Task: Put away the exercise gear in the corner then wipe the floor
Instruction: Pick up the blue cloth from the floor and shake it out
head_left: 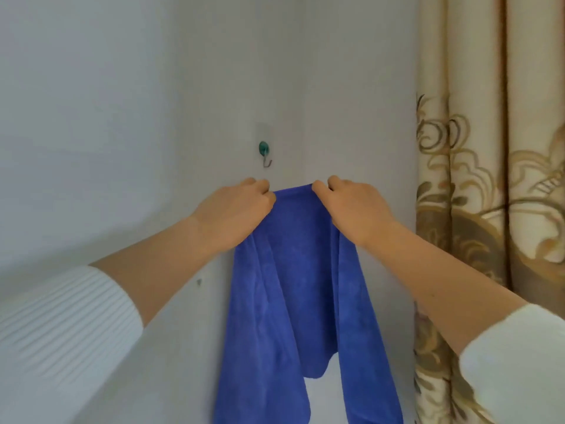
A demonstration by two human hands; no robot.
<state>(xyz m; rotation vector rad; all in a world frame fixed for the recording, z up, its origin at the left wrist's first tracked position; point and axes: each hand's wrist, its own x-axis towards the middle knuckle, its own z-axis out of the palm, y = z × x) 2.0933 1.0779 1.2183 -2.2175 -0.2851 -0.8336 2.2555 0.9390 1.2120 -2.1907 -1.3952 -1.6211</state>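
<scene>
Left hand [235, 206] and right hand [354, 206] pinch the blue microfibre cloth [293, 286] below a green-capped wall hook [264, 154]; floor unseen, wiping progress undeterminable.

I have one view only, from the wide-angle camera worn on the person's head. It faces a pale wall [122, 87] nearly square on and from close range, within arm's reach. A small hook [264, 153] sits just above the middle of the frame, and a patterned curtain [489, 148] fills the right edge. Both forearms come in from the lower corners. The left hand [235, 206] and right hand [354, 206] meet near centre, each gripping the top edge of a blue cloth [284, 286] that runs off the bottom.
</scene>
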